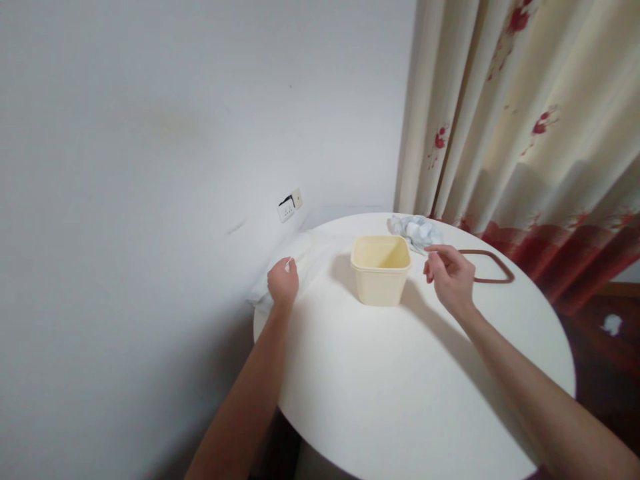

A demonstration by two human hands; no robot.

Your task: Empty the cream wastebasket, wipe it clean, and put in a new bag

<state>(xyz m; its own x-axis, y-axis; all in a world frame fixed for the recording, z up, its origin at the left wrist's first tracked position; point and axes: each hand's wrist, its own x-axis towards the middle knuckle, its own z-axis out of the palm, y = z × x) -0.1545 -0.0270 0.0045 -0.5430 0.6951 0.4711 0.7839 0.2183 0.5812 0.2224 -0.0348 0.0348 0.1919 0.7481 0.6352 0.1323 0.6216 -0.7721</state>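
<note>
My left hand [283, 281] is closed in a pinch on a thin, see-through white plastic bag [313, 250]. The bag spreads out behind the fist, over the table's left edge by the wall. A small cream-yellow trash bin [383, 287] stands upright between my hands, its mouth facing up, and its visible inside wall is bare. Just right of the bin hovers my right hand [451, 273], open with nothing seen in it, index finger stretched out and the others loosely bent. A brown rim ring [500, 268] lies on the table partly behind that hand.
All this rests on a round white table [395, 387]. Crumpled pale plastic [417, 232] lies at its back. A wall with a socket [287, 210] borders the left, a floral curtain [500, 133] the back right. A white scrap [611, 325] is on the dark floor.
</note>
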